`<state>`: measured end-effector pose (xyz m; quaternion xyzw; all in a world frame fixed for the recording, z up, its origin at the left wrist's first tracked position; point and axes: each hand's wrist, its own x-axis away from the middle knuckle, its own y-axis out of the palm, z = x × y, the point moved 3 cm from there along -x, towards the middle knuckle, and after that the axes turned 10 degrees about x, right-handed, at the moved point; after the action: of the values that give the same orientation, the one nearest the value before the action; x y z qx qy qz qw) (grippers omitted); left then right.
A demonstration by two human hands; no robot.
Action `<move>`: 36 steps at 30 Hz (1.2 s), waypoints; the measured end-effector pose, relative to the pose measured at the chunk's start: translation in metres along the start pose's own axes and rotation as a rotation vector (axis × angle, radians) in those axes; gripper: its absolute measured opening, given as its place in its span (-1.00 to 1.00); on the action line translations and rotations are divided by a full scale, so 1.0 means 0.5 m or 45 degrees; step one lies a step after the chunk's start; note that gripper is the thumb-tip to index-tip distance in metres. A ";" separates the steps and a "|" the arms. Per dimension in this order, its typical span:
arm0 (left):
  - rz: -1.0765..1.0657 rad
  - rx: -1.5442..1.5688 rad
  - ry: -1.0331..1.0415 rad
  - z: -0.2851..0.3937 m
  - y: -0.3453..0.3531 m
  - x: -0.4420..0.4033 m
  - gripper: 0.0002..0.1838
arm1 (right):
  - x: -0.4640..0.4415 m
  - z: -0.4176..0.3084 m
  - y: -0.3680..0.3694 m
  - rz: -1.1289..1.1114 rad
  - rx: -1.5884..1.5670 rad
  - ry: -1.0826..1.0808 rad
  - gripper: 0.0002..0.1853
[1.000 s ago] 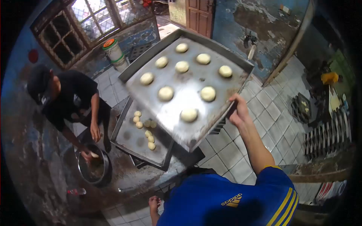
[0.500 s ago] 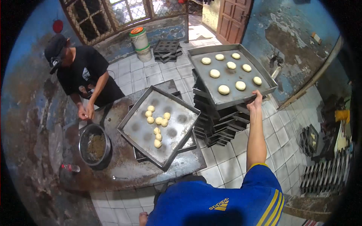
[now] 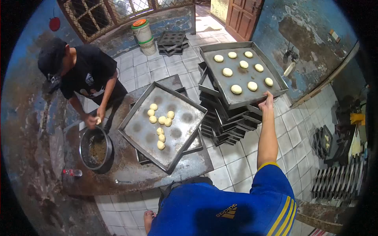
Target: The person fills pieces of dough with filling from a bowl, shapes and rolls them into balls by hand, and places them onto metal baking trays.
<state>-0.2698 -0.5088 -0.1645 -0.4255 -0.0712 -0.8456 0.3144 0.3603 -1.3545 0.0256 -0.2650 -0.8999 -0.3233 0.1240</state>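
My right hand [image 3: 266, 102] grips the front right edge of a square metal tray [image 3: 252, 102], which holds several round dough balls [image 3: 244, 64] spaced apart. This tray rests on top of a tall stack of trays [image 3: 220, 126]. My left hand [image 3: 149, 216] hangs low beside my body, mostly hidden, and its fingers look curled with nothing clear in them. Nearer the middle, another tray [image 3: 130, 135] lies on the table, with several dough balls [image 3: 160, 145] grouped in its centre and a further tray under it.
Across the table [image 3: 94, 187], a co-worker [image 3: 90, 70] holds a piece of dough over a deep metal pot [image 3: 111, 151]. A bottle [image 3: 73, 172] and a spoon [image 3: 124, 181] lie on the table. Buckets [image 3: 144, 37] and low trays [image 3: 172, 38] stand by the window wall.
The dough-filled tray has gone from being held in the air over the table to the stack on the right. My right hand has moved with it. The co-worker's hands have come together.
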 end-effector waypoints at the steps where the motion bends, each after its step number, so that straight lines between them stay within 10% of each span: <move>1: 0.001 -0.011 -0.006 0.006 0.003 0.002 -0.79 | -0.008 0.005 -0.007 -0.057 -0.001 0.007 -0.56; 15: 0.018 -0.134 -0.065 0.105 0.003 -0.018 -0.72 | -0.025 -0.022 -0.044 0.020 0.275 0.047 -0.48; 21: 0.075 -0.017 -0.077 0.095 0.057 0.017 -0.79 | 0.285 -0.013 0.123 0.445 0.544 -1.258 -0.68; 24: 0.056 -0.070 -0.128 0.064 0.080 0.060 -0.77 | 0.458 0.134 0.342 -0.162 0.870 -1.079 -0.81; 28: -0.017 -0.123 -0.159 0.033 0.048 0.106 -0.74 | 0.493 0.418 0.512 -1.159 1.560 -0.700 -0.49; 36: 0.232 0.103 -0.255 0.005 -0.105 0.195 -0.68 | 0.390 0.851 0.626 -1.979 2.125 -1.548 -0.59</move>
<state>-0.3421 -0.5119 -0.0807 -0.4995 -0.0973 -0.7633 0.3981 0.3507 -0.7981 -0.0593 0.3783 -0.6575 0.5180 -0.3952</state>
